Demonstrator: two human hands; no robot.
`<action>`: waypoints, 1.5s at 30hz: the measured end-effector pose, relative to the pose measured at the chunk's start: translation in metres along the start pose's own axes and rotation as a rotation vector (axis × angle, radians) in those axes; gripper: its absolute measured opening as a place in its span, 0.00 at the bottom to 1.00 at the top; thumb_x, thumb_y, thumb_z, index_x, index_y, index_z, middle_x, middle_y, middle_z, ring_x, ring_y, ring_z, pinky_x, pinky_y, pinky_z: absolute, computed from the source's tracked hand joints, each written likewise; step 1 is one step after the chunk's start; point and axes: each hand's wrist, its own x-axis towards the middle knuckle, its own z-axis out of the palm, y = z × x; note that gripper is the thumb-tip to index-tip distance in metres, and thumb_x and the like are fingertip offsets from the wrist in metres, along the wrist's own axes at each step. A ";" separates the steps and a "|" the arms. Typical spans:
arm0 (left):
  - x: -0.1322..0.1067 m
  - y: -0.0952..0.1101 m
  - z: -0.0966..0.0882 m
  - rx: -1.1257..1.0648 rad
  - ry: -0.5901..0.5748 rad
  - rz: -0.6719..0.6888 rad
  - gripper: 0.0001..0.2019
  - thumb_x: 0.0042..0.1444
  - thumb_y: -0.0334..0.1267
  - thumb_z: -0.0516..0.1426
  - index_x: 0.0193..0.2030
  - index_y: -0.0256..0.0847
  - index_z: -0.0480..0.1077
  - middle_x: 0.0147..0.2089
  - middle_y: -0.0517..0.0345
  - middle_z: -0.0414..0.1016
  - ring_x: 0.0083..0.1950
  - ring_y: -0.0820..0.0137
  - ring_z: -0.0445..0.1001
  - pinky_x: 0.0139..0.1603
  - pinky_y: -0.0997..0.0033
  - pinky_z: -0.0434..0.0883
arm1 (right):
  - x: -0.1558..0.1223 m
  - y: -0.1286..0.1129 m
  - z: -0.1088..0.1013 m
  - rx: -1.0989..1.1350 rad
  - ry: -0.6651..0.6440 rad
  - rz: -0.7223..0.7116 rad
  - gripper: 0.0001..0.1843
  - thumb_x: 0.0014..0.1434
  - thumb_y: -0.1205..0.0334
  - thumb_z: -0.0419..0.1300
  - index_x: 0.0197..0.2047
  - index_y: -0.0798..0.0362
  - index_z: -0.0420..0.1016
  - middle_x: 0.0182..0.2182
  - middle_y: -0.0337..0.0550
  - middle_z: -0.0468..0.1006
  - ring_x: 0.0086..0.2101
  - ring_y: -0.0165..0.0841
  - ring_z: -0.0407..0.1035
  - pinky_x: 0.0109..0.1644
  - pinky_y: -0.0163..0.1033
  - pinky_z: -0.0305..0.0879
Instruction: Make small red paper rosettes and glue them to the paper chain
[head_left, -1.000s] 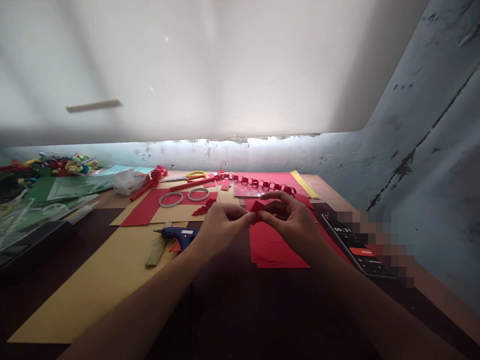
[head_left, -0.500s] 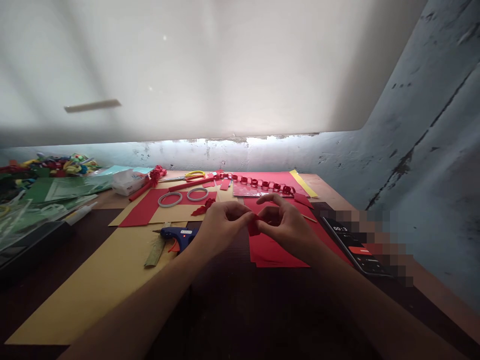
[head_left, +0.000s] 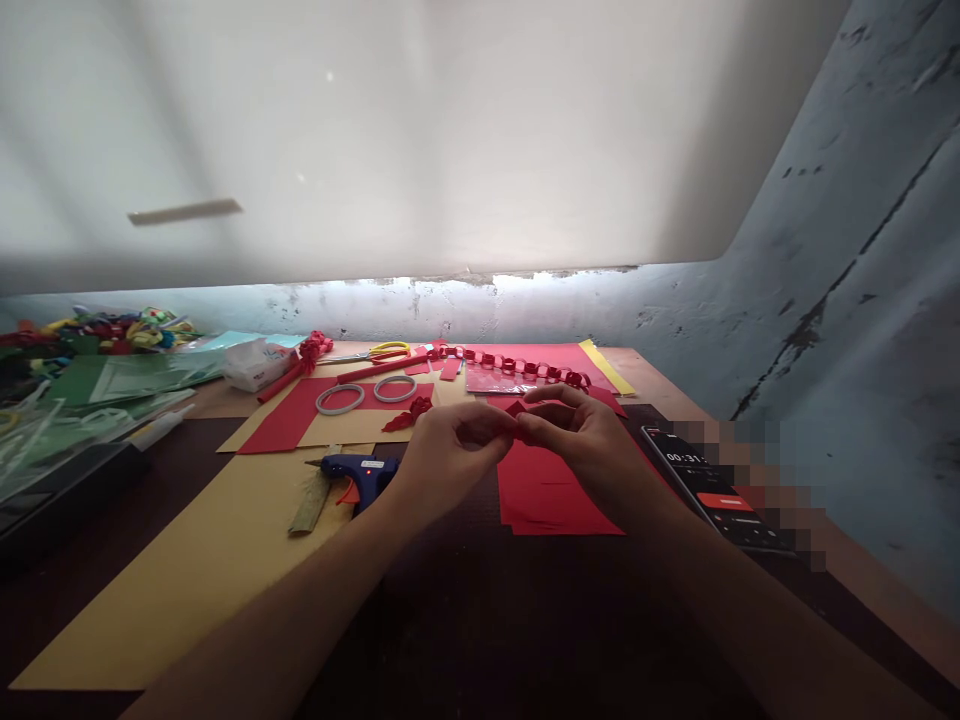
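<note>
A small piece of red paper (head_left: 516, 409) is pinched between the fingertips of both hands, mostly covered by them. My left hand (head_left: 459, 450) is closed on its left side, thumb against forefinger. From the other side my right hand (head_left: 574, 430) grips it with thumb and forefinger, the other fingers curled. Below the hands lie red paper sheets (head_left: 559, 500). A red paper chain (head_left: 517, 367) runs behind them. Near my left wrist, a blue hot glue gun (head_left: 364, 475) with an orange trigger rests by a flat brownish strip (head_left: 310, 508).
Two tape rings (head_left: 340, 400) lie on red and tan paper. Yellow-handled scissors (head_left: 388, 351) and a red paper flower (head_left: 315, 346) are at the back. A phone (head_left: 716, 490) showing a timer lies at right. Green sheets and a dark case (head_left: 67, 500) stand at left.
The red paper piece has been turned upward, its corner now above the fingertips instead of hanging below. My hands have drawn slightly closer together.
</note>
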 end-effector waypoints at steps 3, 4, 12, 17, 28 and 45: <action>0.001 -0.001 -0.002 -0.039 0.040 -0.025 0.06 0.54 0.33 0.64 0.39 0.38 0.80 0.38 0.52 0.84 0.41 0.63 0.82 0.42 0.67 0.77 | 0.000 -0.002 0.002 -0.007 -0.011 -0.001 0.17 0.52 0.55 0.72 0.44 0.49 0.76 0.37 0.43 0.84 0.38 0.36 0.78 0.48 0.44 0.73; 0.001 0.000 -0.002 -0.050 0.054 -0.037 0.06 0.54 0.33 0.65 0.39 0.38 0.80 0.38 0.52 0.84 0.40 0.63 0.82 0.42 0.67 0.77 | 0.000 -0.003 0.003 -0.005 -0.016 -0.005 0.17 0.53 0.55 0.72 0.44 0.49 0.76 0.36 0.43 0.84 0.37 0.35 0.78 0.47 0.44 0.73; 0.002 0.001 -0.005 -0.045 0.081 -0.049 0.06 0.54 0.36 0.65 0.39 0.39 0.81 0.38 0.54 0.84 0.39 0.65 0.82 0.41 0.70 0.77 | -0.001 -0.005 0.006 -0.079 -0.024 -0.139 0.06 0.55 0.60 0.69 0.36 0.50 0.79 0.35 0.41 0.84 0.37 0.35 0.77 0.47 0.43 0.73; 0.003 0.001 -0.004 0.007 0.085 0.004 0.05 0.57 0.36 0.64 0.39 0.40 0.80 0.38 0.54 0.84 0.40 0.67 0.81 0.41 0.70 0.76 | -0.003 -0.006 0.006 -0.147 0.011 -0.168 0.08 0.52 0.57 0.72 0.35 0.50 0.82 0.36 0.42 0.84 0.40 0.36 0.78 0.49 0.43 0.74; 0.001 0.000 -0.003 0.011 0.144 0.040 0.05 0.58 0.37 0.63 0.39 0.40 0.78 0.37 0.56 0.82 0.38 0.68 0.80 0.39 0.71 0.75 | -0.004 -0.005 0.008 -0.185 0.007 -0.218 0.10 0.52 0.55 0.72 0.36 0.49 0.82 0.36 0.42 0.84 0.40 0.38 0.78 0.47 0.44 0.75; -0.001 0.004 -0.001 0.011 0.148 0.062 0.03 0.56 0.34 0.63 0.37 0.40 0.78 0.36 0.56 0.81 0.37 0.69 0.79 0.39 0.72 0.76 | -0.004 -0.004 0.009 -0.160 0.018 -0.218 0.10 0.52 0.55 0.72 0.34 0.49 0.79 0.34 0.41 0.82 0.38 0.36 0.77 0.45 0.42 0.75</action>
